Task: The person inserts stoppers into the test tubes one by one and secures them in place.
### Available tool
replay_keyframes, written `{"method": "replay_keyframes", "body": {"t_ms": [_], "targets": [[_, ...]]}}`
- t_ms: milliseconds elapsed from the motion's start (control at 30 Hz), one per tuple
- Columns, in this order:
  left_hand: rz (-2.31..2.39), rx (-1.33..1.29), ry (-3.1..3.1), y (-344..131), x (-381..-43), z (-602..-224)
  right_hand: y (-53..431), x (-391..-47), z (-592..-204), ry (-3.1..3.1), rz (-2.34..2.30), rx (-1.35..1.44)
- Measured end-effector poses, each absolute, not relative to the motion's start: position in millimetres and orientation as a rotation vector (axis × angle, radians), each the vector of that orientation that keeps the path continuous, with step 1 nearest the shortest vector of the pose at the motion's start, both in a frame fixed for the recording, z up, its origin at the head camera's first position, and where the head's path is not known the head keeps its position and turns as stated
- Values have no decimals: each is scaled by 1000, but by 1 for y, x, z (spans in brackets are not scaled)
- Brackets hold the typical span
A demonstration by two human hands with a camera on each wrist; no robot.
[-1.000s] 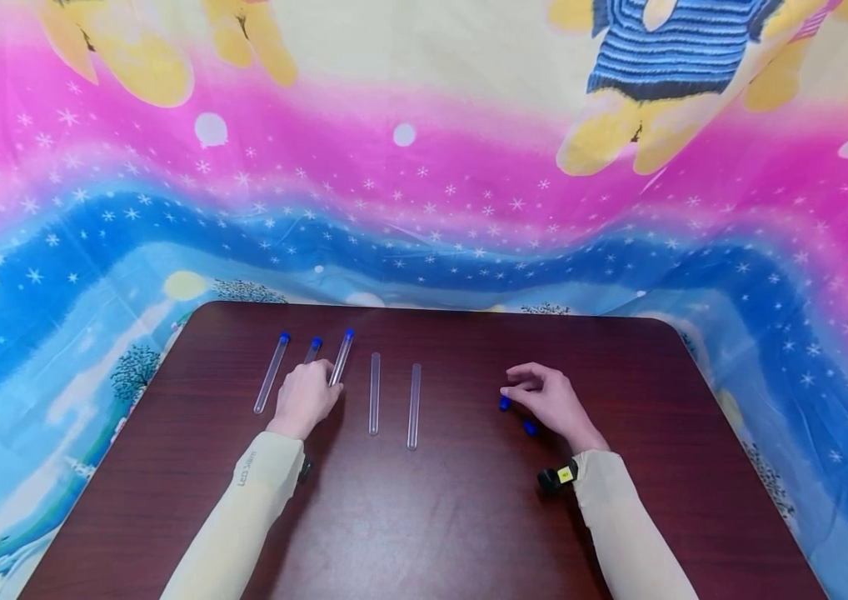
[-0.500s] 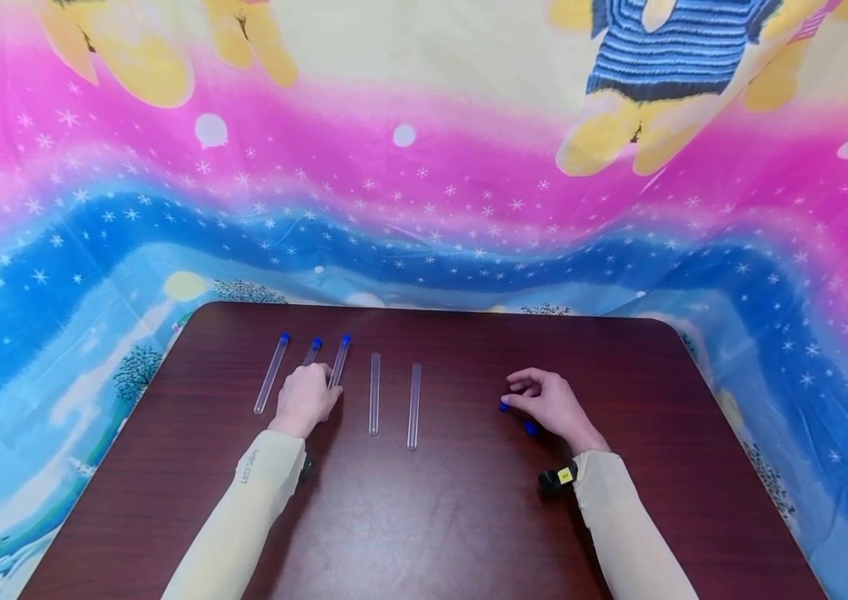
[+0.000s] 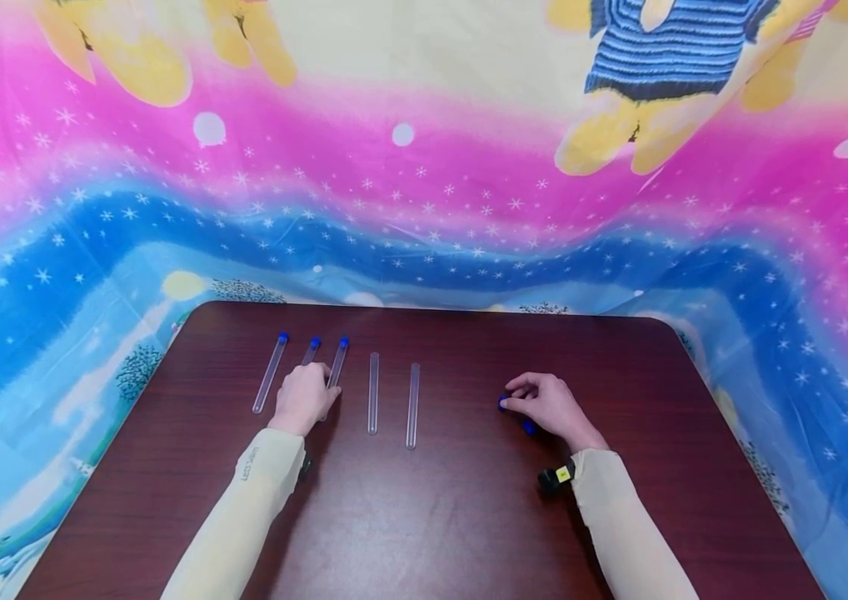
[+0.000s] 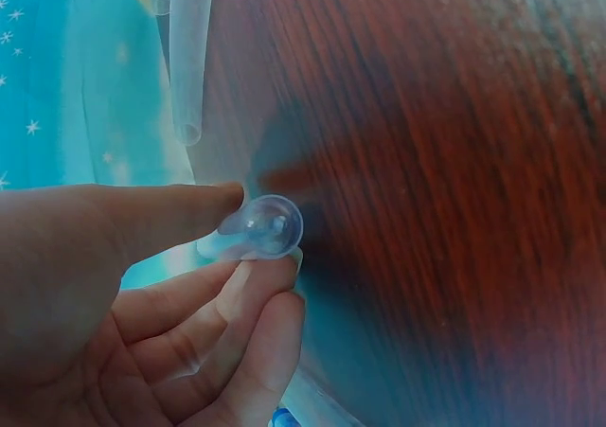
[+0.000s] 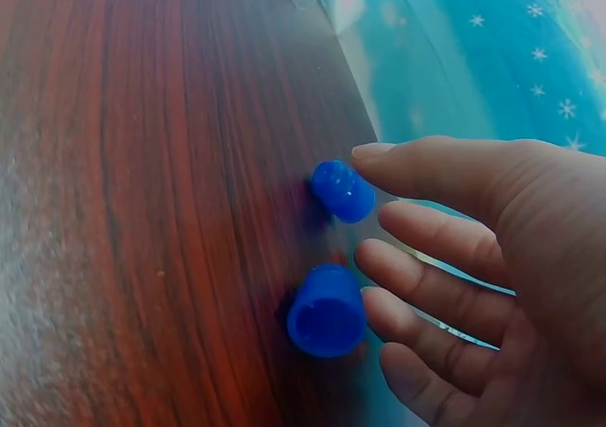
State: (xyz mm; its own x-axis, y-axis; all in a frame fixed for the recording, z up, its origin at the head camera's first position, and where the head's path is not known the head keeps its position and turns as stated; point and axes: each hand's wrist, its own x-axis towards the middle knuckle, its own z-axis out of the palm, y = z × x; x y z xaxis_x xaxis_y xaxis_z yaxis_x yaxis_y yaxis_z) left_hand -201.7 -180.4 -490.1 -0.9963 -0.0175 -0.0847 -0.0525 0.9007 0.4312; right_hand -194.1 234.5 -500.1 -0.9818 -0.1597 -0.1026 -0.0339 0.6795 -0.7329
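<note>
The left hand pinches a capped test tube; the right hand, thumb and forefinger slightly parted, flanks a blue cap, grip indeterminable, best pinched squarely.

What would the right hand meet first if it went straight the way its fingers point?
Probably the farther blue cap, by the thumb of the right hand; the nearer blue cap lies close too, and depth and contact are unclear.

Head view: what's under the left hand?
The left hand hides the lower part of the middle blue-capped tube; its capped end shows. The gripped blue-capped tube is partly covered. Anything else under the palm can't be seen.
</note>
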Motion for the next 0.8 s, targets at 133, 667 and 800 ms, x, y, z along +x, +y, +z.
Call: {"method": "replay_keyframes", "body": {"t_ms": [133, 667, 800], "targets": [[672, -57, 2990, -181, -201, -490, 232, -194, -500, 2735, -1167, -164], [616, -68, 3030, -183, -200, -491, 228, -194, -501, 2742, -1122, -181], [616, -69, 3047, -183, -200, -491, 229, -194, -502, 2733, -1126, -199]]}}
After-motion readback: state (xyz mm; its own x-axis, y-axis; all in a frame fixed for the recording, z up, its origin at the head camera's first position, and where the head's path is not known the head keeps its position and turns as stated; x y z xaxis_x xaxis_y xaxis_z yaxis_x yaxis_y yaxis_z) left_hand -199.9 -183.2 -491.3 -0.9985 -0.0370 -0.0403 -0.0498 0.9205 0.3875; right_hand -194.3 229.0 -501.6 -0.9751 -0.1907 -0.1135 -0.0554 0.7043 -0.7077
